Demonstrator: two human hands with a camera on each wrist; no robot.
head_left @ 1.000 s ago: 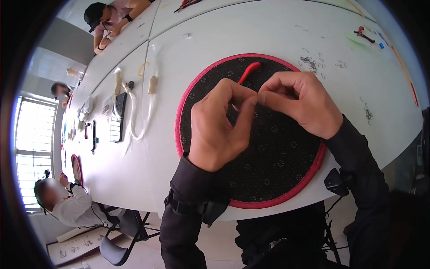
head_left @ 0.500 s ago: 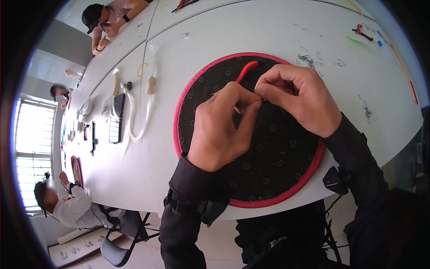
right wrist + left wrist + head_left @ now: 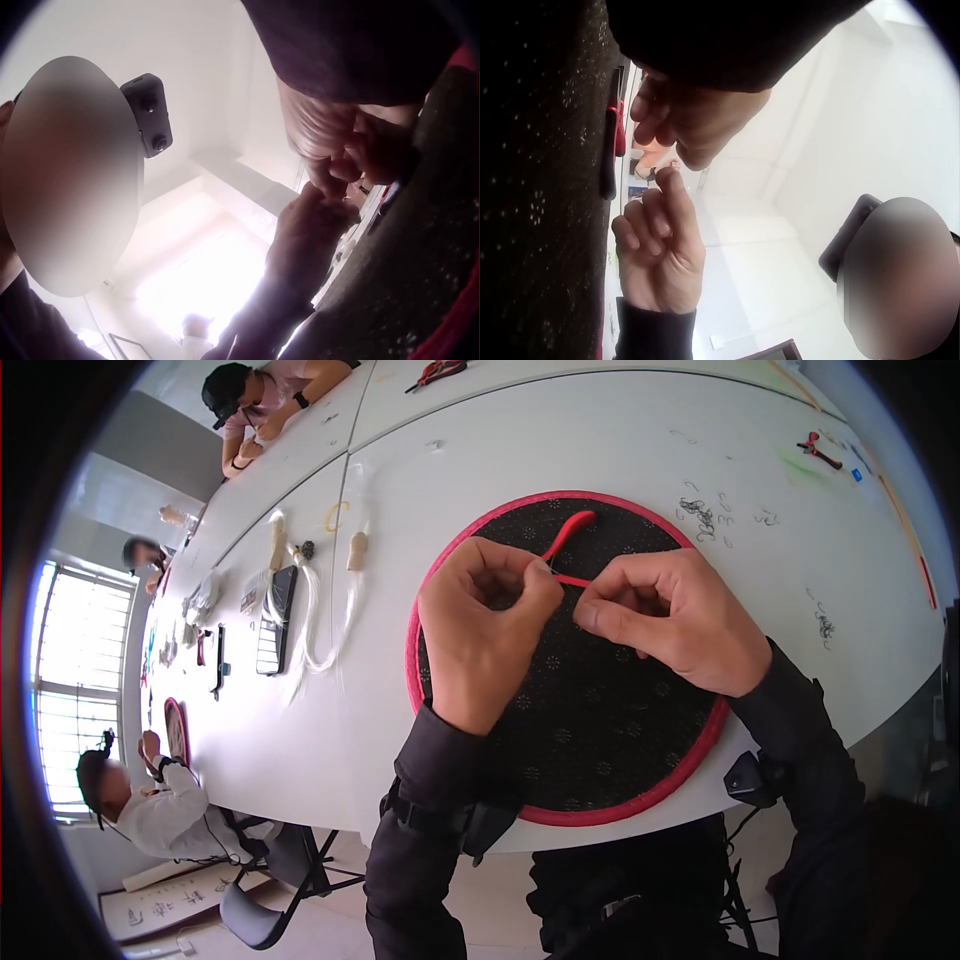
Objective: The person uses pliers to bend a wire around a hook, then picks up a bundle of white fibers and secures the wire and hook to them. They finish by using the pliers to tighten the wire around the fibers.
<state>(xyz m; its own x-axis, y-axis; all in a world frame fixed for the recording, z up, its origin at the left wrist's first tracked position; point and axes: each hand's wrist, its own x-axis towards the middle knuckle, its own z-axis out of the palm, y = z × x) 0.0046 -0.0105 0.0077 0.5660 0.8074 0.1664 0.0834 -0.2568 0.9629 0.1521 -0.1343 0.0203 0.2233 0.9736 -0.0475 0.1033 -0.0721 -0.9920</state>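
Observation:
In the head view the left hand point(image 3: 480, 630) has its thumb and index tips together over a round black mat point(image 3: 600, 730) with a red rim point(image 3: 415, 660). To its right hangs the right hand point(image 3: 685, 620), thumb and index also meeting, a small gap between the two hands. Whether a tiny thing lies between either pair of fingertips I cannot tell. Red-handled pliers point(image 3: 573, 530) rest on the mat behind the fingers, partly hidden. The left wrist view shows the pliers point(image 3: 613, 142) beside both hands; the right wrist view shows the right hand point(image 3: 322, 139) above the left point(image 3: 300, 236).
Small dark hooks point(image 3: 697, 513) are scattered right of the mat, and more pliers point(image 3: 820, 452) lie farther back. On the left are a phone point(image 3: 272, 630), pale strands point(image 3: 310, 615) and a dark tool point(image 3: 219, 660). Two people point(image 3: 165, 800) point(image 3: 265, 400) sit at the table.
The fingertips, close together before, are now apart: the left hand has moved left and the right hand slightly down. More of the pliers shows between them. The head view has shifted a little.

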